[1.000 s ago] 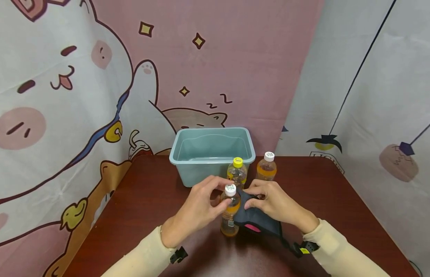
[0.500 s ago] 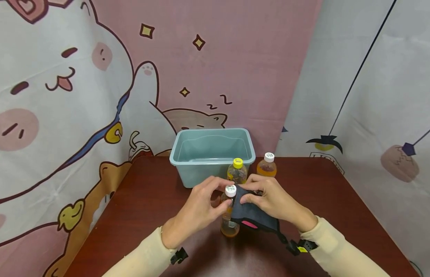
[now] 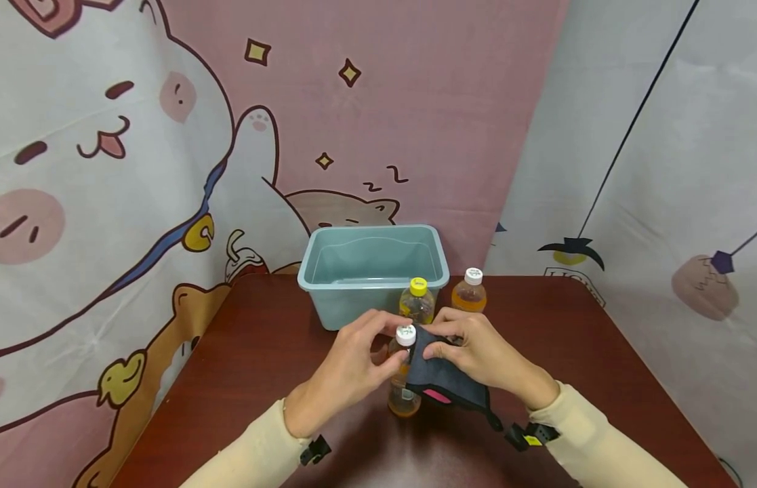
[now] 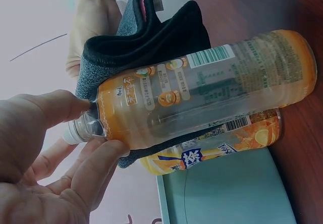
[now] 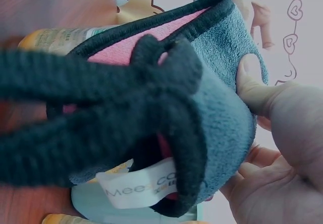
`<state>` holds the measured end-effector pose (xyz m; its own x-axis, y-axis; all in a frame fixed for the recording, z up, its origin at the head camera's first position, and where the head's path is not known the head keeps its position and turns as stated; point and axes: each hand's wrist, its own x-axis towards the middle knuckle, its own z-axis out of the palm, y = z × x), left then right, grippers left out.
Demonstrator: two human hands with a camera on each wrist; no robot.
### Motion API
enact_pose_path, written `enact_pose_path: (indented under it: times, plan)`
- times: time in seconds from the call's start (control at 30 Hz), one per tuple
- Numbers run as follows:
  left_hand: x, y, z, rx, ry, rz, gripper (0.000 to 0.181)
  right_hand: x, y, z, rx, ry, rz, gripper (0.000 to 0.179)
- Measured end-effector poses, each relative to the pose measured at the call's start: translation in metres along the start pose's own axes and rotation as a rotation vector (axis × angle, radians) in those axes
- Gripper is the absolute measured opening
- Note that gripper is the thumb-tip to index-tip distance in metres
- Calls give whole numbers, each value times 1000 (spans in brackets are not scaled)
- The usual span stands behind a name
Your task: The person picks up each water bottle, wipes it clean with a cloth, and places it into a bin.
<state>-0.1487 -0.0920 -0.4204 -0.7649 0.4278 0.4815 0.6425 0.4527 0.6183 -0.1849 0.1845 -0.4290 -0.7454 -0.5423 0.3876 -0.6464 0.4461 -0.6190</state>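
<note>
In the head view a clear plastic bottle (image 3: 404, 404) with a white cap and orange label stands upright on the table. My left hand (image 3: 354, 354) grips it at the neck, thumb and fingers on opposite sides. My right hand (image 3: 486, 347) pinches a dark grey cloth (image 3: 449, 381) with black edging and a pink reverse, held against the bottle's right side. Seen from the left wrist, the folded cloth (image 4: 108, 57) wraps partly behind the bottle (image 4: 166, 100). In the right wrist view, black straps and a white tag (image 5: 139, 189) hang from the cloth.
Behind my hands stand a yellow-capped bottle (image 3: 417, 303) and a white-capped bottle (image 3: 469, 296), both partly hidden. A light blue plastic bin (image 3: 338, 298) sits at the back of the dark red table (image 3: 250, 379), near the printed curtain (image 3: 439, 122).
Over the last second my right hand has shifted slightly up and left with the cloth, which now covers more of the bottle's side. My left hand stays at the neck.
</note>
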Motion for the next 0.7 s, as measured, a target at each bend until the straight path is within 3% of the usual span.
enact_pose_path:
  times: [0.47,0.7]
  plan:
    - [0,2,1,19,16,-7,46,-3,3,2,-17,1,-14,39]
    - [0,2,2,32,21,1,45,-11,18,7,-59,-100,-5,34]
